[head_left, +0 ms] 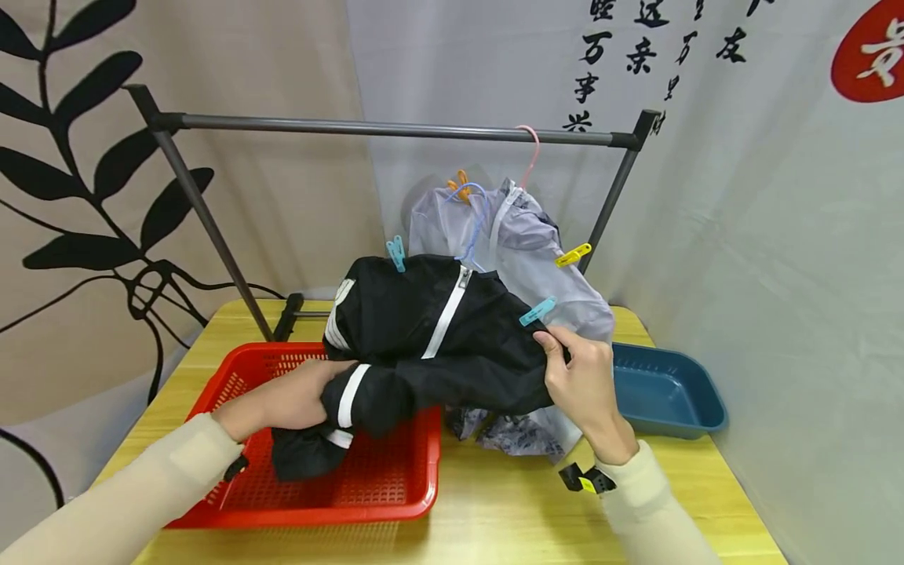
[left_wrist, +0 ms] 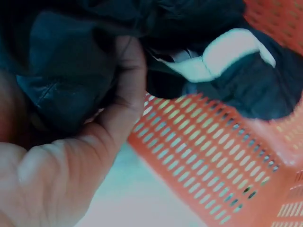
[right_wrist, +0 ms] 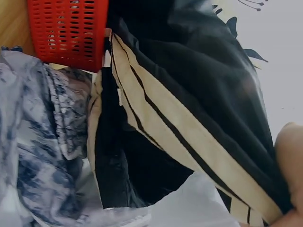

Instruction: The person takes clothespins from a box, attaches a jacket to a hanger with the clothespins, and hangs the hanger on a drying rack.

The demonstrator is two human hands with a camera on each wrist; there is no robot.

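Observation:
A black jacket (head_left: pixel 452 329) with a white zipper (head_left: pixel 447 314) is held up over the basket's right side, its lower part bunched. Its blue hanger (head_left: pixel 484 216) shows only by the hook, above the collar. Light blue clothespins (head_left: pixel 397 253) sit at both shoulders. My left hand (head_left: pixel 300 392) grips the jacket's fabric near a white stripe; in the left wrist view its fingers (left_wrist: pixel 130 90) curl round the dark cloth. With thumb and fingers, my right hand (head_left: pixel 582 384) pinches the jacket edge just below the right clothespin (head_left: pixel 538 311). The right wrist view shows its pale-striped underside (right_wrist: pixel 161 113).
Behind the jacket, a grey garment (head_left: pixel 572 302) hangs by a pink hanger (head_left: pixel 530 153) from the metal rack (head_left: pixel 395 129), with yellow (head_left: pixel 573 255) and orange clothespins (head_left: pixel 461 187). A red basket (head_left: pixel 432 479) stands below, left. A blue tray (head_left: pixel 695 392) sits right on the wooden table (head_left: pixel 508 510).

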